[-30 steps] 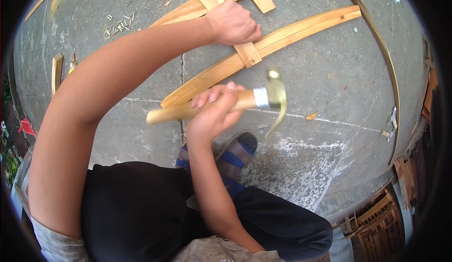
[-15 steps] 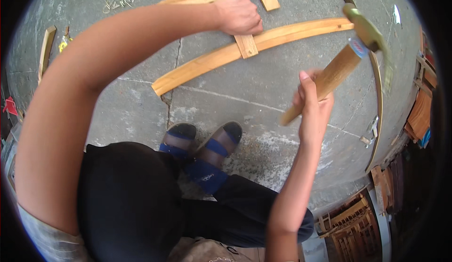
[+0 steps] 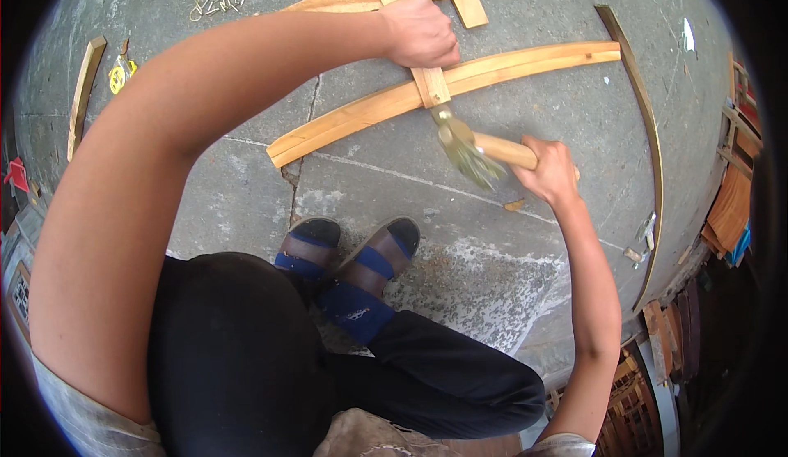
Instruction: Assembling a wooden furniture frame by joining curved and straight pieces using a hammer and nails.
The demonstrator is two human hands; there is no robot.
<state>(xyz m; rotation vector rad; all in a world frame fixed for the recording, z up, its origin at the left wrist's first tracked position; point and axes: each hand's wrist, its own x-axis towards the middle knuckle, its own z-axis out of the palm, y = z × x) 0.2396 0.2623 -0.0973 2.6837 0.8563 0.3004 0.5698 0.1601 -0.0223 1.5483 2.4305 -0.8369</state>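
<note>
While left hand [image 3: 420, 32] is clamping the slat [image 3: 431, 87] beyond the curved board [image 3: 488, 71], right hand [image 3: 552, 169] is gripping the hammer [image 3: 502, 149] on the board's near side.

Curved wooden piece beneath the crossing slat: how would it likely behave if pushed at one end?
The curved wooden piece would probably be stiff, since it looks like solid wood. Being long and narrow, it might swing; the slat across it, held by the left hand, may resist.
</note>
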